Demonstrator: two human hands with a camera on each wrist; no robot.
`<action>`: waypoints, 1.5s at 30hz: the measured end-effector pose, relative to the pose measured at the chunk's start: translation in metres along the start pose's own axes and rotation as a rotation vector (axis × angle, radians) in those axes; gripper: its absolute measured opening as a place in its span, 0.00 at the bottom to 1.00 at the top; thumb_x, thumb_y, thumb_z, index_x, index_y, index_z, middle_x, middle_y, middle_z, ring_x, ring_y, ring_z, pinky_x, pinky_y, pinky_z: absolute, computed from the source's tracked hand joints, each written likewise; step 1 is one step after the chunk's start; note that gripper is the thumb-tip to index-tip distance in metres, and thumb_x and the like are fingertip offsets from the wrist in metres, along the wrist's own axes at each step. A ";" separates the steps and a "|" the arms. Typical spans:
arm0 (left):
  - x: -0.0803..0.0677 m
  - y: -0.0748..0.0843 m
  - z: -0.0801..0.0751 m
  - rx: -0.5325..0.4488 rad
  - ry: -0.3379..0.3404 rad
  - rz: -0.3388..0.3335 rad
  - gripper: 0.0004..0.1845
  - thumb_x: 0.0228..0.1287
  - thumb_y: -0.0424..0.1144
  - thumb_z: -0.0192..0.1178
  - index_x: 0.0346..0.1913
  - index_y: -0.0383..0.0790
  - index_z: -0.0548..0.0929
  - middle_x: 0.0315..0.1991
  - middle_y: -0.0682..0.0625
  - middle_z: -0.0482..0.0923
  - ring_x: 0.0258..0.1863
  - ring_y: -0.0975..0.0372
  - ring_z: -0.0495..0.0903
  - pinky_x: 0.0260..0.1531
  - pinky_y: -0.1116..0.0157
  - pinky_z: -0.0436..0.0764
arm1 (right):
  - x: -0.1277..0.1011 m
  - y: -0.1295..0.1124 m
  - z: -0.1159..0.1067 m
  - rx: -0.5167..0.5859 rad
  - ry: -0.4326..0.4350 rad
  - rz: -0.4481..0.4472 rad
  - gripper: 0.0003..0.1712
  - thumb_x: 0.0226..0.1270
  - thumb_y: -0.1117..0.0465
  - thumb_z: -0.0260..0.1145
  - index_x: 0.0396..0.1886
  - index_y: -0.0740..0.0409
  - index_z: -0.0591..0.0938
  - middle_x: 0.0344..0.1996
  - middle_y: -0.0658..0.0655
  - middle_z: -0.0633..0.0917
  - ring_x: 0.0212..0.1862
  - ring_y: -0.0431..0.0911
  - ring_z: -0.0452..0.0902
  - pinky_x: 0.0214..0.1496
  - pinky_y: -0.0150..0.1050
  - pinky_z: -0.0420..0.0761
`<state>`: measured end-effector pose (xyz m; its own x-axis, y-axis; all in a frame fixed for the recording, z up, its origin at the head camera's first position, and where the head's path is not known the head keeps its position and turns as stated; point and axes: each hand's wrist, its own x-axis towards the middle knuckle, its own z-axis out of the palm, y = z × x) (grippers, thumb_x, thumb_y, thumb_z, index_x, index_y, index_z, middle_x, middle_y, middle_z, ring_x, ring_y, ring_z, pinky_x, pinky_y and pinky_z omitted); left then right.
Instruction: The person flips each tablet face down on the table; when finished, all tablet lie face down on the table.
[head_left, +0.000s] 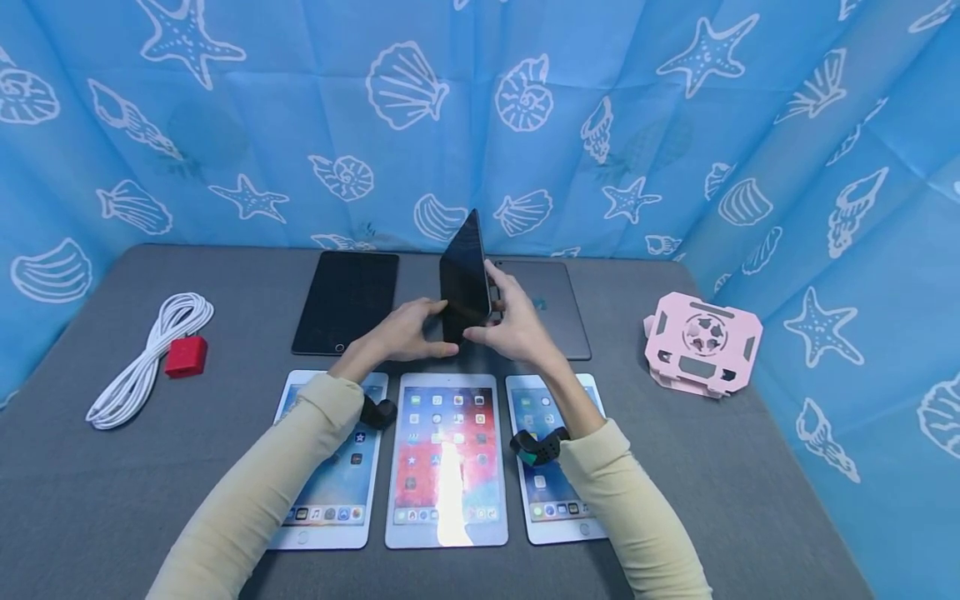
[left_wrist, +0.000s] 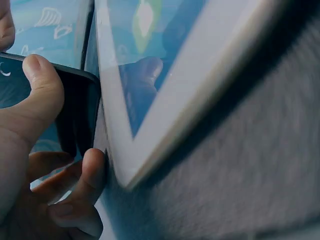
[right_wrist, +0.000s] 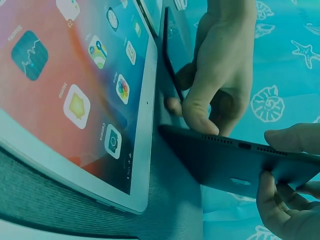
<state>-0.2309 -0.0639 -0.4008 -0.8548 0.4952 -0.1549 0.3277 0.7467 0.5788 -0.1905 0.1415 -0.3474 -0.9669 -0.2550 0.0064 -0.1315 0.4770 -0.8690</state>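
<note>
- The left hand (head_left: 408, 332) grips the lower edge of a dark tablet (head_left: 465, 279), thumb on the screen and fingers curled behind.
- The right hand (head_left: 517, 321) holds the same tablet at its right edge, thumb and fingers pinching it.
- The tablet stands upright between the hands, raised above the grey table (head_left: 750, 467).
- Just below the wrists lie three lit white tablets (head_left: 447, 458).

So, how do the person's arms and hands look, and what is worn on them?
Both arms are covered by long sleeves in a pale cream-yellow, the left sleeve and the right sleeve reaching to the wrists. Each wrist carries a dark strap: the left strap looks black, the right strap black with a greenish part. The left hand and right hand are bare, with no gloves; no rings are visible.
</note>
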 end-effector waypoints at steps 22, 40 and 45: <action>0.000 0.001 0.002 -0.104 -0.020 0.079 0.46 0.70 0.52 0.65 0.80 0.34 0.56 0.78 0.33 0.60 0.55 0.46 0.81 0.59 0.50 0.79 | 0.001 -0.004 0.009 -0.025 -0.032 -0.087 0.53 0.63 0.74 0.69 0.83 0.51 0.54 0.73 0.65 0.66 0.67 0.66 0.74 0.50 0.47 0.87; -0.030 0.021 -0.054 -0.158 0.132 0.192 0.45 0.76 0.53 0.57 0.84 0.47 0.44 0.75 0.41 0.67 0.39 0.57 0.85 0.41 0.59 0.82 | 0.005 0.007 0.022 -0.095 -0.143 -0.082 0.48 0.67 0.66 0.71 0.82 0.54 0.59 0.69 0.65 0.73 0.61 0.62 0.81 0.54 0.49 0.86; -0.036 0.017 -0.057 -0.116 0.138 0.166 0.49 0.72 0.53 0.62 0.83 0.41 0.45 0.75 0.41 0.66 0.36 0.59 0.83 0.37 0.63 0.79 | 0.007 0.011 0.027 -0.137 -0.173 -0.063 0.48 0.67 0.63 0.72 0.82 0.53 0.59 0.69 0.67 0.72 0.61 0.62 0.80 0.56 0.49 0.85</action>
<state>-0.2174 -0.0949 -0.3397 -0.8425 0.5356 0.0568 0.4269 0.5997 0.6768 -0.1930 0.1225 -0.3699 -0.9056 -0.4226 -0.0368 -0.2302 0.5625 -0.7941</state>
